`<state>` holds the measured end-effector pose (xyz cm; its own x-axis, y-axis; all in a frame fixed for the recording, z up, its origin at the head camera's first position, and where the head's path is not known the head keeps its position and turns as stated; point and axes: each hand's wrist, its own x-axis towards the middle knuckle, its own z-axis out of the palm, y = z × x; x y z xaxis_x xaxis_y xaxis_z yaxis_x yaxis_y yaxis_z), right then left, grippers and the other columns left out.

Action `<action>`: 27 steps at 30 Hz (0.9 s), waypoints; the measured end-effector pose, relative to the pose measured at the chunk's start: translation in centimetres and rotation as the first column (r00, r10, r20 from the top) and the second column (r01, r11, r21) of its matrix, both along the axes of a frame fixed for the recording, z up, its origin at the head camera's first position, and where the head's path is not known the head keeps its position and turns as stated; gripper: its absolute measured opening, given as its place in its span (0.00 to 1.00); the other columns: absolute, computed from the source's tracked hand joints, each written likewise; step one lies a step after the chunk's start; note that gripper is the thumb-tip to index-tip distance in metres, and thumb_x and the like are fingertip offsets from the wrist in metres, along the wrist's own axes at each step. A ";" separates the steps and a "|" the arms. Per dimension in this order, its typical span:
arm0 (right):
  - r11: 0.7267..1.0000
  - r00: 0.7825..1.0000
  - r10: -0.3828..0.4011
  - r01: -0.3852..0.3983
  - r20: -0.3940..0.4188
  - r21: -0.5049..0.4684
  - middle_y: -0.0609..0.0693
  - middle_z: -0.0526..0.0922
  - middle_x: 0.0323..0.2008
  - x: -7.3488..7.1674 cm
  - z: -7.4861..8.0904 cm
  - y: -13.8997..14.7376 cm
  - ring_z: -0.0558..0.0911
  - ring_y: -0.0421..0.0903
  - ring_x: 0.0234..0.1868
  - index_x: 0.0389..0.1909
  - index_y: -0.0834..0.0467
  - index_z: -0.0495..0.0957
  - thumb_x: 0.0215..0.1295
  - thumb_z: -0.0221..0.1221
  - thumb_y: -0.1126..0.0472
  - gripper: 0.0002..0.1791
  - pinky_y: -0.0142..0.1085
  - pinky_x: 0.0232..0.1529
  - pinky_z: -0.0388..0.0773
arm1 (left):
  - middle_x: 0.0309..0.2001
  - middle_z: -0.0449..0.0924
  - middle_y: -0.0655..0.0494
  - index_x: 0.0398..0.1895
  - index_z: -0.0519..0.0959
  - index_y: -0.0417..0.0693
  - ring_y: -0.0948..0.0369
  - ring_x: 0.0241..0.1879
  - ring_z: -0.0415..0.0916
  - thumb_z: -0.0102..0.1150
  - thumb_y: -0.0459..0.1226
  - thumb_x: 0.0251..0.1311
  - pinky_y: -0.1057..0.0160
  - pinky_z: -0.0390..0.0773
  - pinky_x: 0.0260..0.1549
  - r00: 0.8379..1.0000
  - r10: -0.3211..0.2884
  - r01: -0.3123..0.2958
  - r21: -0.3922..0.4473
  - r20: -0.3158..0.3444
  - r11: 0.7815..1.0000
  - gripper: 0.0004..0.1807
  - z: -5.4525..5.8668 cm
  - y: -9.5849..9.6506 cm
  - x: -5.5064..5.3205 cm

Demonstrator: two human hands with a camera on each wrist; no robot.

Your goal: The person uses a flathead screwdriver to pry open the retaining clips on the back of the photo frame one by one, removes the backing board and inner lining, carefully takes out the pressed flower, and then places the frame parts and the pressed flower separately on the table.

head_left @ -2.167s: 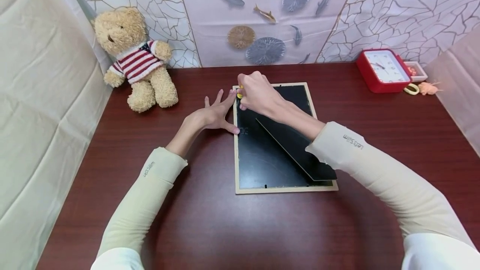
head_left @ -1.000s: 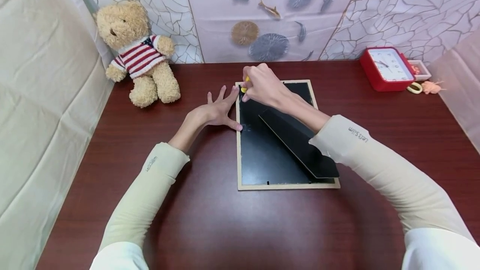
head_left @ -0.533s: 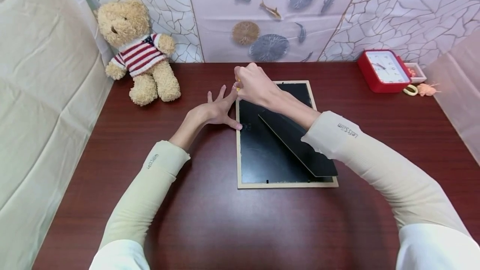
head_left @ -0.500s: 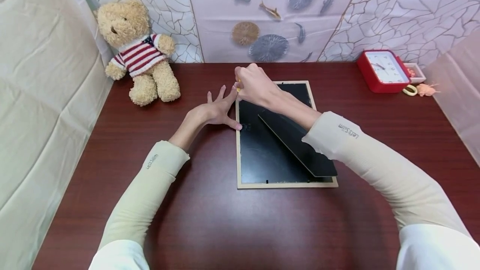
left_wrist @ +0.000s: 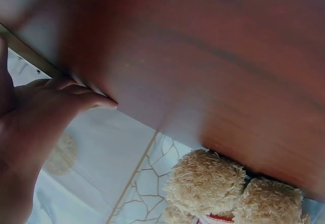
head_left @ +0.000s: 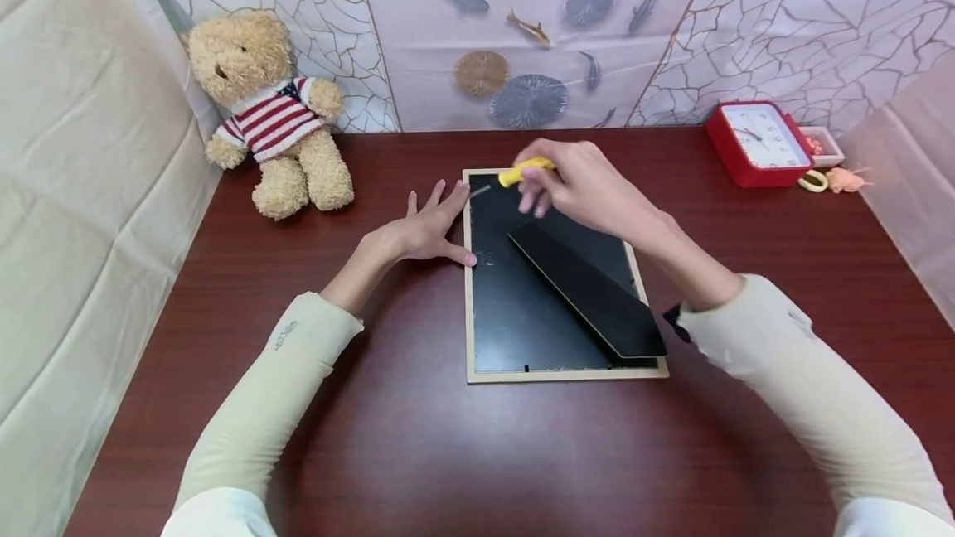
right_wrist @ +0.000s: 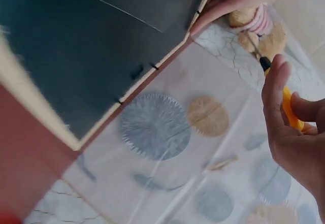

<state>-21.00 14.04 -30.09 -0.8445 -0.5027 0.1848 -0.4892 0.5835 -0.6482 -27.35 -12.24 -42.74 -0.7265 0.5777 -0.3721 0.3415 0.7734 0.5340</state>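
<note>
A picture frame (head_left: 468, 321) with a light wooden border lies face down, its black backing (head_left: 500, 326) upward and its black stand flap (head_left: 597, 301) angled across it. My left hand (head_left: 418, 234) rests at the frame's left edge with fingers spread, thumb and index fingertip touching the border. Over the frame's upper part, my right hand (head_left: 589, 189) holds a screwdriver (head_left: 525, 171) by its yellow handle. The thin metal shaft points left toward the upper left corner, near the left index finger. The right wrist view shows a black collar on the screwdriver (right_wrist: 289, 107).
A teddy bear (head_left: 272, 123) in a striped sweater sits at the back left. At the back right stand a red clock (head_left: 761, 143), a small pink-edged box (head_left: 823, 146), a pale yellow ring (head_left: 813, 181) and a pink toy (head_left: 846, 181). A patterned cloth hangs behind the table.
My right hand has moved right, away from the frame's upper left corner, carrying the screwdriver, whose handle and shaft now show. The left hand keeps its place on the frame's edge.
</note>
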 end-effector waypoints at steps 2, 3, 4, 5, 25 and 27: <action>1.000 1.000 -0.001 0.001 0.026 -0.011 0.59 0.92 0.34 1.4 -0.3 1.4 0.91 0.48 0.29 0.52 0.68 0.84 0.80 0.62 0.69 0.08 0.28 0.29 0.84 | 0.91 0.21 0.53 0.92 0.29 0.52 0.52 0.88 0.10 0.69 0.59 0.72 0.33 0.14 0.80 0.999 -0.032 0.032 0.012 -0.010 0.999 0.66 -0.1 -0.5 0.9; 1.000 1.000 -0.002 0.002 0.031 -0.009 0.58 0.92 0.34 2.1 -0.4 2.1 0.90 0.46 0.28 0.51 0.67 0.84 0.79 0.64 0.69 0.07 0.29 0.28 0.83 | 0.91 0.21 0.53 0.92 0.29 0.52 0.52 0.88 0.10 0.66 0.59 0.74 0.33 0.14 0.79 0.999 -0.048 0.049 0.015 -0.011 0.999 0.64 -0.1 -0.8 1.4; 1.000 0.999 -0.006 0.006 0.034 -0.003 0.56 0.92 0.34 2.8 -0.5 2.7 0.90 0.45 0.27 0.50 0.66 0.85 0.77 0.66 0.68 0.07 0.29 0.27 0.82 | 0.91 0.20 0.53 0.91 0.28 0.52 0.52 0.88 0.10 0.63 0.59 0.76 0.33 0.14 0.79 0.998 -0.068 0.069 0.013 -0.014 0.998 0.62 -0.1 -1.0 2.0; 1.000 0.999 -0.009 0.009 0.043 -0.004 0.55 0.92 0.34 3.5 -0.7 3.2 0.89 0.44 0.27 0.50 0.65 0.85 0.76 0.67 0.68 0.07 0.29 0.26 0.81 | 0.91 0.20 0.52 0.91 0.28 0.51 0.52 0.88 0.11 0.59 0.59 0.79 0.32 0.15 0.80 0.996 -0.089 0.089 0.011 -0.017 0.996 0.60 -0.1 -1.3 2.5; 0.983 0.940 0.090 -0.031 0.330 -0.181 0.61 0.93 0.41 8.3 -4.3 5.2 0.92 0.56 0.32 0.60 0.68 0.86 0.75 0.66 0.72 0.15 0.39 0.34 0.89 | 0.88 0.14 0.39 0.88 0.26 0.36 0.46 0.87 0.10 0.71 0.58 0.70 0.36 0.18 0.82 0.984 -0.175 0.175 -0.008 0.016 0.985 0.72 2.9 -0.4 11.9; 0.983 0.928 0.101 -0.037 0.360 -0.179 0.62 0.93 0.41 8.6 -4.8 4.9 0.92 0.56 0.33 0.60 0.69 0.85 0.75 0.66 0.73 0.16 0.40 0.35 0.89 | 0.88 0.15 0.37 0.88 0.26 0.33 0.44 0.87 0.11 0.73 0.56 0.69 0.35 0.19 0.82 0.985 -0.174 0.174 -0.009 0.011 0.985 0.72 3.3 -0.2 12.2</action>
